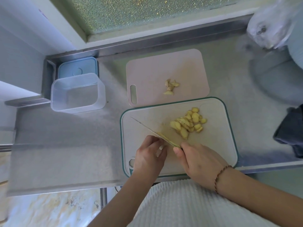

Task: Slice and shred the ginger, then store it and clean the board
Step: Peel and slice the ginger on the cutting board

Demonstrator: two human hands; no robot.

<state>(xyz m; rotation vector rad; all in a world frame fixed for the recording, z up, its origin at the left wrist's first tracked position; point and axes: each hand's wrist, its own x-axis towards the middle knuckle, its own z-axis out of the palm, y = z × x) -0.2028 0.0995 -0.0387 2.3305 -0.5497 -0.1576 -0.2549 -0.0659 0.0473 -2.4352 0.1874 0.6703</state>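
Note:
A pile of yellow ginger slices (188,122) lies on the white, green-rimmed cutting board (219,145). My right hand (198,161) grips the handle of a knife (150,129) whose blade runs up-left across the board, edge down. My left hand (150,154) sits against the blade's left side with curled fingers pressing down on a small bit of ginger, mostly hidden under the fingers and blade. A second, pinkish board (147,79) behind carries a few ginger trimmings (171,86).
On the steel counter, a clear plastic container (77,93) stands open at the left with its blue lid (77,68) behind it. A dark cloth (290,131) lies at the right edge. A crumpled plastic bag (268,25) sits back right.

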